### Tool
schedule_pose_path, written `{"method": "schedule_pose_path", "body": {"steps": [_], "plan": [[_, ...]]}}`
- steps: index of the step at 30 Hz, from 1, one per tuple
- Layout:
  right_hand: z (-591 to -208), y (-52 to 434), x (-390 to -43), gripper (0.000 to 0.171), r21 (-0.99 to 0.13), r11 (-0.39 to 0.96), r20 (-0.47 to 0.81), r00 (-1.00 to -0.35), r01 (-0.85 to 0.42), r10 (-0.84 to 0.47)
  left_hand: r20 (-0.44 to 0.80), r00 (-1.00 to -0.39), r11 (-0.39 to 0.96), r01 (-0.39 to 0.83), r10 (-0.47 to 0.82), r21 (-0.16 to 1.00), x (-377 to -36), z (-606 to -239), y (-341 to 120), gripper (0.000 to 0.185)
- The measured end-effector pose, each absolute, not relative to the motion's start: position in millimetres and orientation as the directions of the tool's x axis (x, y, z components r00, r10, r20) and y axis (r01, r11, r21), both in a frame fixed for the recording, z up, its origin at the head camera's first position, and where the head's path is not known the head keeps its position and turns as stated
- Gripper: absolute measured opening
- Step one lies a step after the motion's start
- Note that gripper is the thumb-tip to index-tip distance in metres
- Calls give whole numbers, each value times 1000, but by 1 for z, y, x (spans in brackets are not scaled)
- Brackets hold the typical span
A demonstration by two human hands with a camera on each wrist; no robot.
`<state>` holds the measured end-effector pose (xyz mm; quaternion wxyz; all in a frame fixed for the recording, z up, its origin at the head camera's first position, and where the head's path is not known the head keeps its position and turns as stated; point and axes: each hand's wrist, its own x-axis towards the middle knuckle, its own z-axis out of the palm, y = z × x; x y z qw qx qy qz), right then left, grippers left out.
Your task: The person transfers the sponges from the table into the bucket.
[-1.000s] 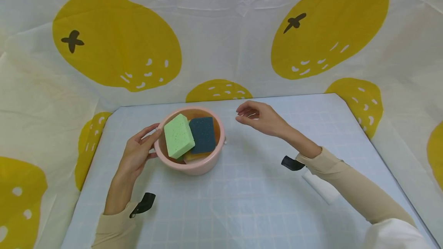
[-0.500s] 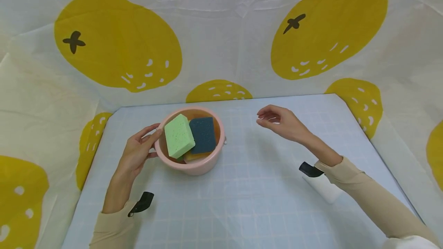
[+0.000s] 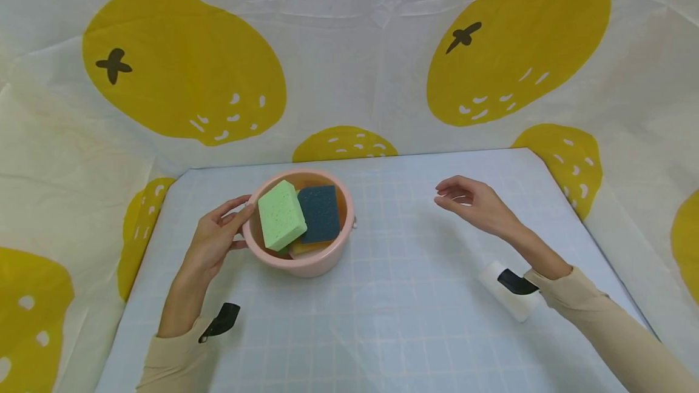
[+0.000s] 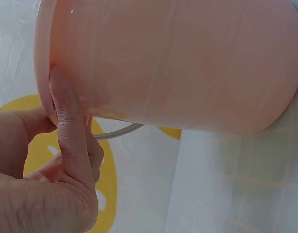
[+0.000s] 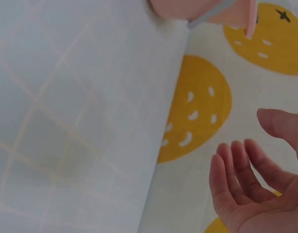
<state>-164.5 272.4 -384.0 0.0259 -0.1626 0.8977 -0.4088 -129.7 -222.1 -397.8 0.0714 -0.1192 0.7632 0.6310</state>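
A pink bucket stands on the light blue grid mat, left of centre. It holds a light green sponge, a dark blue sponge and an orange one underneath. My left hand grips the bucket's left side. In the left wrist view its thumb lies against the bucket wall at the rim. My right hand hovers over the mat to the right of the bucket, fingers relaxed and holding nothing. The right wrist view shows its palm open.
A white block lies on the mat near my right wrist. A white cloth with big yellow fruit prints hangs behind and around the table. The mat's far edge meets that cloth.
My right hand has drawn away from the bucket, to the right and a little nearer. The left hand and the bucket have stayed where they were.
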Motion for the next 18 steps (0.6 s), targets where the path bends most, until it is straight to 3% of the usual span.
{"method": "schedule_pose_path", "body": {"steps": [18], "plan": [[-419, 330, -135, 35, -707, 676, 17, -961, -208, -278, -262, -959, 194, -279, -106, 941, -130, -398, -221, 73]]}}
